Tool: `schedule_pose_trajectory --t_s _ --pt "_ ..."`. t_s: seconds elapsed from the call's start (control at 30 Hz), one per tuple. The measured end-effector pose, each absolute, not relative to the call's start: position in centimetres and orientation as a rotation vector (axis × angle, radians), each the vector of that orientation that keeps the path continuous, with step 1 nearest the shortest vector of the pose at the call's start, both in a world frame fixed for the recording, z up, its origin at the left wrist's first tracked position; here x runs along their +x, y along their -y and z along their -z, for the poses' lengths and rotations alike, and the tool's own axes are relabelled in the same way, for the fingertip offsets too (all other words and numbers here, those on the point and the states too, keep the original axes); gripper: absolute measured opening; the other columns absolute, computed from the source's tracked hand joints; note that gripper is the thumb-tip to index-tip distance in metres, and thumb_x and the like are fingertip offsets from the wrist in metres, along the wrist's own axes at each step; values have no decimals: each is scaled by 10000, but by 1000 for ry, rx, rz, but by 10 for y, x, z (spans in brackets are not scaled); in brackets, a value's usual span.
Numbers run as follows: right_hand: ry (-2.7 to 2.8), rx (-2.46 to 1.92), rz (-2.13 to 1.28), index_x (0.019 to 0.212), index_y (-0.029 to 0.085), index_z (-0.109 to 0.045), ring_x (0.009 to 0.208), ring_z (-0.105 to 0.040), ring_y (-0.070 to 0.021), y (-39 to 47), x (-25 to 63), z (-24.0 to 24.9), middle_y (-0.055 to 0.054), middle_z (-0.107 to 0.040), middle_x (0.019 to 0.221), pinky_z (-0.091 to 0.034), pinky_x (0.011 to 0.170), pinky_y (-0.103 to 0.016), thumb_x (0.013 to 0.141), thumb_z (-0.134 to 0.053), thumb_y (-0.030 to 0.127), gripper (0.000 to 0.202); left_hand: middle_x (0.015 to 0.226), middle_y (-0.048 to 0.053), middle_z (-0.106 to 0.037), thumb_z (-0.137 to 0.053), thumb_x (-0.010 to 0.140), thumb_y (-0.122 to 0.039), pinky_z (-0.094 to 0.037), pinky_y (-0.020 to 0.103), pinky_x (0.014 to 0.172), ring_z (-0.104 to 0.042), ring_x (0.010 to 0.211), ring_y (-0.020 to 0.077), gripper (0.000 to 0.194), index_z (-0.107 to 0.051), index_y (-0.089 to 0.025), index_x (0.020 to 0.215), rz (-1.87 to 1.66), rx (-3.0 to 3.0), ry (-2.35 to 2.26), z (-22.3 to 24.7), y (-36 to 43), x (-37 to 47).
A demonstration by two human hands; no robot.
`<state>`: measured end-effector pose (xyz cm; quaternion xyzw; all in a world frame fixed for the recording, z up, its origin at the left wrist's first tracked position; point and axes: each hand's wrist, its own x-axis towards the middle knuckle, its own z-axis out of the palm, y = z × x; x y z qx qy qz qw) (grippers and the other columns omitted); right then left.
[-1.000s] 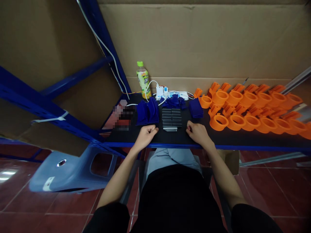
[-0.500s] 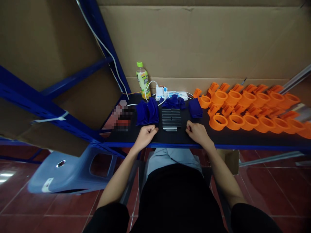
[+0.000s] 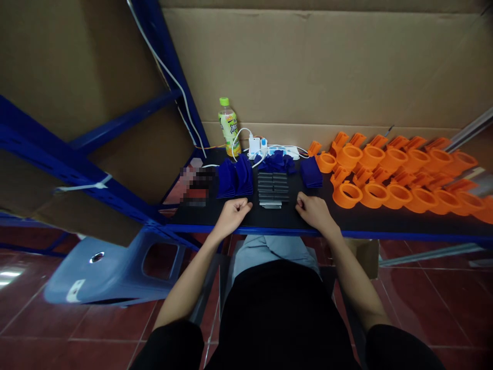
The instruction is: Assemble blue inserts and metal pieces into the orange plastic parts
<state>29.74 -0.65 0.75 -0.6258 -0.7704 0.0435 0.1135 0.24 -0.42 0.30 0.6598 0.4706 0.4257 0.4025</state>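
Observation:
My left hand rests on the black tabletop near its front edge, curled into a loose fist with nothing showing in it. Likewise closed, my right hand lies on the other side. Between and just beyond them sit grey ribbed strips, laid in two columns, with a shinier piece at the near end. Stacks of folded dark blue sheets stand beyond my left hand. Past my right hand is a neater stack of blue sheets. Neither hand touches these things.
Rows of orange ring-shaped parts fill the right side. Crumpled blue pieces, a white power strip with cables and a drink bottle stand at the back. A blue rack post and plastic stool are left.
The camera view has shifted slightly, so the table's contents appear a little farther right. Both hands stay closed in the same places.

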Motion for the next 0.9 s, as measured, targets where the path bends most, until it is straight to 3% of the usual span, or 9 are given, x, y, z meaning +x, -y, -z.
schedule_pose_trajectory --t_s 0.33,0.53,0.63,0.73,0.9 --pt "2238 -1801 -140 884 226 -530 692 -585 -166 8 296 -2 -4 -669 772 -217 639 -276 952 -545 235 70 624 -58 -206 -595 892 -439 -178 288 575 -190 595 105 493 -228 -238 630 -1074 1670 -1180 3 2 1" --pt "1782 -1847 94 891 219 -539 724 -611 -189 10 311 -45 -46 -666 804 -349 688 -280 1050 -466 386 242 622 -56 -215 -598 904 -446 -193 284 578 -205 598 108 500 -243 -233 624 -1059 1678 -1168 5 2 0" --pt "1747 -1937 235 1051 206 -619 913 -658 -255 -15 337 -99 -113 -716 985 -402 771 -321 1039 -541 458 264 616 -54 -218 -606 893 -448 -195 282 578 -209 596 107 504 -244 -230 618 -1063 1680 -1168 4 2 0" --pt "1805 -2143 249 1182 162 -681 1130 -644 -303 -62 364 -140 -169 -712 1146 -422 900 -364 1019 -611 413 308 613 -55 -222 -604 890 -451 -198 278 577 -210 596 107 506 -243 -230 613 -1067 1681 -1166 3 2 1" --pt "2007 -2453 32 1206 26 -723 1246 -632 -315 -122 376 -146 -266 -682 1268 -425 965 -394 979 -672 281 345 606 -58 -217 -599 884 -458 -198 279 574 -205 589 104 504 -240 -235 610 -1069 1678 -1170 2 2 2"
